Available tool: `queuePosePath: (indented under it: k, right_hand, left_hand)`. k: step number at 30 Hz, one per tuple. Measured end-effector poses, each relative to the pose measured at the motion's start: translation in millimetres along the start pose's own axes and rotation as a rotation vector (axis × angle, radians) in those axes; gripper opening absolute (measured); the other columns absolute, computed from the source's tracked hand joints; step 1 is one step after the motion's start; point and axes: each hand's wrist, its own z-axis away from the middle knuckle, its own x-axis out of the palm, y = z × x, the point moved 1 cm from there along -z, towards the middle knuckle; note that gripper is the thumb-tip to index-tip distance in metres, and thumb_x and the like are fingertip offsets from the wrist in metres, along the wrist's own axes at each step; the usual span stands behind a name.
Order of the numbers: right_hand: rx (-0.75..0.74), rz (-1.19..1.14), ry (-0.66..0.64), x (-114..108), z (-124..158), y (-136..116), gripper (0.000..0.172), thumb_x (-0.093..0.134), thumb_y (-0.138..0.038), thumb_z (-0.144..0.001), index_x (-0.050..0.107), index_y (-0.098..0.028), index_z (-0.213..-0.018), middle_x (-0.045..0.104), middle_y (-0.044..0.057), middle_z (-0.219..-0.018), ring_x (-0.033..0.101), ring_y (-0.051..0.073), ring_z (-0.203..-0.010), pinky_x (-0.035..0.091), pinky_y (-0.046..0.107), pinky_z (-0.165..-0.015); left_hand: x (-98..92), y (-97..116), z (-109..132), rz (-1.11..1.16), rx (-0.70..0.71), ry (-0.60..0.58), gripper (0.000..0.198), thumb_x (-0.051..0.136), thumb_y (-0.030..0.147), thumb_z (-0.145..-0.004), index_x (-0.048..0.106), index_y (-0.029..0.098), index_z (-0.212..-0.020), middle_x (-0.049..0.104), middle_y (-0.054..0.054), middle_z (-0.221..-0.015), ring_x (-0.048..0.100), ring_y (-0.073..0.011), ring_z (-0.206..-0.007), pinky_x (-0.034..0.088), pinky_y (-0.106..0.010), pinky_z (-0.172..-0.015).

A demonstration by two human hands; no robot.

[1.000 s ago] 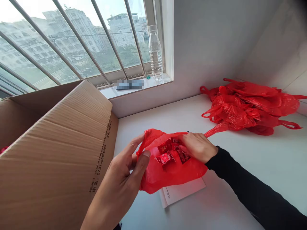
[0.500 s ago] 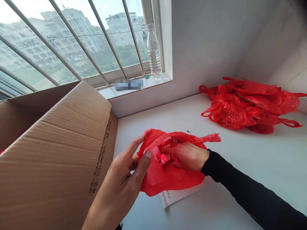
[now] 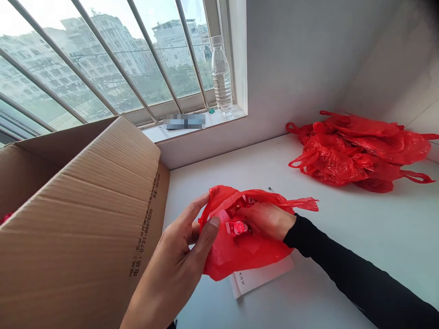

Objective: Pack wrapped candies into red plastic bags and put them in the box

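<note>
My left hand (image 3: 178, 256) pinches the left rim of a red plastic bag (image 3: 236, 251) between thumb and fingers, holding its mouth apart. My right hand (image 3: 265, 220), in a black sleeve, reaches inside the bag among small red wrapped packets (image 3: 239, 227). Its fingers are curled over them; whether they grip one is hidden. The bag rests on a white sheet of paper (image 3: 260, 276) on the white table (image 3: 343, 246).
A large open cardboard box (image 3: 78, 219) stands at the left, right beside my left hand. A heap of red plastic bags (image 3: 356, 151) lies at the back right by the wall. A clear water bottle (image 3: 221, 75) stands on the windowsill.
My right hand has slid deeper into the bag, toward the left. The bag's right handle has dropped loose and now lies over my wrist. My left hand has kept its pinch.
</note>
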Motion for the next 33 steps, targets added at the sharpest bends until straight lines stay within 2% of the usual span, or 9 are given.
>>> queuePosePath:
  k: [2,4,10,16,20,23,26,31,33]
  right_hand:
    - [0.000,0.011,0.015,0.7,-1.4,0.2,0.035,0.058,-0.020,-0.094,0.061,-0.027,-0.128,0.075,0.003,-0.107,0.069,0.021,-0.088,0.044,0.029,-0.071]
    - [0.019,0.035,0.030,2.2,-3.9,2.2,0.044,0.058,-0.021,-0.095,0.052,-0.027,-0.138,0.074,0.004,-0.114,0.069,0.021,-0.091,0.043,0.029,-0.072]
    - [0.110,0.151,0.023,9.6,-12.5,9.1,0.023,0.046,-0.016,-0.098,0.062,-0.017,-0.115,0.075,0.011,-0.099,0.070,0.026,-0.087,0.036,0.033,-0.066]
    - [0.132,0.168,0.046,11.5,-12.8,13.5,0.026,0.049,-0.019,-0.098,0.059,-0.012,-0.121,0.074,0.014,-0.102,0.069,0.028,-0.090,0.037,0.034,-0.068]
    - [0.114,0.119,0.108,10.5,-13.0,12.6,0.017,0.046,-0.026,-0.102,0.060,-0.016,-0.106,0.073,0.009,-0.100,0.067,0.024,-0.088,0.038,0.031,-0.067]
    - [0.079,0.062,0.144,9.0,-14.2,7.6,0.021,0.037,-0.030,-0.107,0.056,-0.020,-0.107,0.072,0.004,-0.100,0.066,0.018,-0.086,0.040,0.027,-0.069]
    - [0.066,0.052,0.168,5.6,-11.3,4.1,0.021,0.033,-0.029,-0.109,0.052,-0.020,-0.109,0.070,0.003,-0.104,0.065,0.016,-0.087,0.040,0.026,-0.070]
    - [0.072,0.120,0.080,-6.8,6.9,9.1,0.011,0.046,-0.023,-0.102,0.056,-0.021,-0.108,0.071,0.004,-0.098,0.065,0.020,-0.086,0.037,0.029,-0.069]
    - [0.091,0.154,0.041,-11.6,12.5,12.6,0.013,0.051,-0.019,-0.098,0.058,-0.022,-0.108,0.072,0.006,-0.100,0.066,0.022,-0.090,0.036,0.030,-0.068]
  left_hand:
    - [0.6,0.4,0.4,0.004,0.012,0.006,0.066,0.059,0.058,-0.096,0.044,0.025,-0.151,0.060,0.004,-0.062,0.045,-0.0128,-0.055,0.040,-0.021,-0.049]
    - [1.2,0.6,0.8,0.006,0.029,0.008,0.063,0.058,0.057,-0.097,0.045,0.025,-0.151,0.060,0.004,-0.062,0.045,-0.0122,-0.055,0.040,-0.020,-0.049]
    - [1.6,0.5,1.0,0.012,0.023,0.011,0.063,0.058,0.055,-0.097,0.046,0.025,-0.150,0.059,0.004,-0.063,0.045,-0.0126,-0.056,0.040,-0.020,-0.048]
    - [1.5,0.8,-0.1,0.016,0.004,-0.008,0.064,0.059,0.057,-0.097,0.045,0.026,-0.150,0.060,0.003,-0.063,0.045,-0.0126,-0.056,0.040,-0.020,-0.049]
    - [2.0,1.9,0.2,0.018,0.005,-0.005,0.062,0.059,0.056,-0.097,0.046,0.026,-0.149,0.060,0.003,-0.063,0.045,-0.0129,-0.056,0.041,-0.020,-0.049]
    - [1.8,1.2,0.8,0.015,-0.014,-0.016,0.065,0.060,0.059,-0.096,0.044,0.027,-0.150,0.060,0.003,-0.066,0.045,-0.0131,-0.057,0.042,-0.021,-0.051]
    - [0.6,0.1,1.4,0.015,0.018,-0.012,0.062,0.059,0.058,-0.096,0.046,0.027,-0.148,0.060,0.002,-0.065,0.046,-0.0131,-0.057,0.042,-0.020,-0.050]
    - [-0.1,-0.9,2.6,0.024,0.015,-0.005,0.064,0.061,0.058,-0.095,0.045,0.027,-0.148,0.064,0.002,-0.066,0.049,-0.0140,-0.056,0.044,-0.020,-0.049]
    - [0.3,-0.8,3.0,0.016,0.011,0.001,0.063,0.061,0.057,-0.096,0.045,0.026,-0.149,0.064,0.002,-0.065,0.048,-0.0136,-0.055,0.042,-0.020,-0.048]
